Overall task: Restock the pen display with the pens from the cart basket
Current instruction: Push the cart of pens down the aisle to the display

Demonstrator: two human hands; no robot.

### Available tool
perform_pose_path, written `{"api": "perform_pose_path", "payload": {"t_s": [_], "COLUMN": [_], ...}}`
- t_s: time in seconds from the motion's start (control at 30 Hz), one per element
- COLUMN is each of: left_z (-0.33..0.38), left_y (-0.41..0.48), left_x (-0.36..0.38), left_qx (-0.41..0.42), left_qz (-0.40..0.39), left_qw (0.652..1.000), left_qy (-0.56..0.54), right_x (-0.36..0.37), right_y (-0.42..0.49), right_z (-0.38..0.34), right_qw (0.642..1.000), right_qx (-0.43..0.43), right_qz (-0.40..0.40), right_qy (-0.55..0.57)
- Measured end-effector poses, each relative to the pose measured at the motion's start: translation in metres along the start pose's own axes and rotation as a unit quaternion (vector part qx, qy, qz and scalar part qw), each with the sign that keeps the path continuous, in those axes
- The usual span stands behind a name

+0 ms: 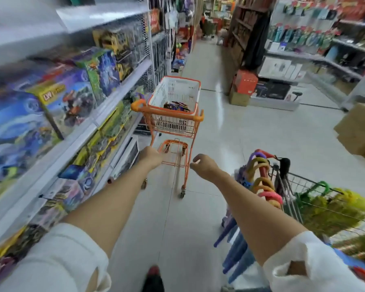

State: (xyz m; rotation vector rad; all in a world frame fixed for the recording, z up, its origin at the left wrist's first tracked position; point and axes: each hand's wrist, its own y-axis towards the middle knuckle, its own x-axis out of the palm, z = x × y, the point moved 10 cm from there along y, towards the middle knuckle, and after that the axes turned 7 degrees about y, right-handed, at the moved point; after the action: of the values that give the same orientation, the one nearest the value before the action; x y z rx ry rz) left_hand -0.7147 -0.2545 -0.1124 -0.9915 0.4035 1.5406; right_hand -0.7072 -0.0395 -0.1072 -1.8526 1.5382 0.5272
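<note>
Orange cart point(173, 125) is standing far ahead, pens point(176, 106) lying in its basket point(177, 89). Right hand point(204, 165) is reaching, loosely curled, empty; left hand point(150, 158) I cannot tell. Next, probably gripping the handle point(199, 118).

A small orange metal shopping cart point(195, 118) stands in a shop aisle on the pale tiled floor point(261, 133), carrying a white plastic mesh basket point(177, 89) with a heap of dark, multicoloured pens point(176, 106) at its bottom. Both bare forearms reach towards it from white sleeves. The left hand point(150, 158) shows only its back; the right hand point(204, 165) hangs loosely curled, holding nothing. Boxed toy sets point(72, 98) fill the white shelves on the left.
</note>
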Motion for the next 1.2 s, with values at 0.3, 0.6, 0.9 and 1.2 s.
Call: {"api": "perform_pose_path", "payload": {"t_s": [0.3,0.6,0.9,1.2], "left_z": [0.068,0.111,0.075,0.079], "left_y": [0.215,0.39,0.488,0.477], "left_x": [-0.02,-0.01,0.052,0.079], "left_qx": [0.009,0.02,-0.037,0.024], "left_qz": [-0.001,-0.006,-0.157,-0.137], "left_qw": [1.0,0.999,0.977,0.956], "left_qy": [-0.024,0.032,0.14,0.259], "right_x": [-0.023,-0.031,0.035,0.027], "right_y": [0.231,0.414,0.501,0.471], "right_z": [-0.042,-0.057,-0.039,-0.022], "right_qw": [0.999,0.999,0.964,0.943], "right_qx": [-0.016,0.016,-0.001,-0.025], "right_qz": [0.0,-0.008,-0.162,-0.074], "right_qy": [-0.034,-0.05,-0.211,-0.324]}}
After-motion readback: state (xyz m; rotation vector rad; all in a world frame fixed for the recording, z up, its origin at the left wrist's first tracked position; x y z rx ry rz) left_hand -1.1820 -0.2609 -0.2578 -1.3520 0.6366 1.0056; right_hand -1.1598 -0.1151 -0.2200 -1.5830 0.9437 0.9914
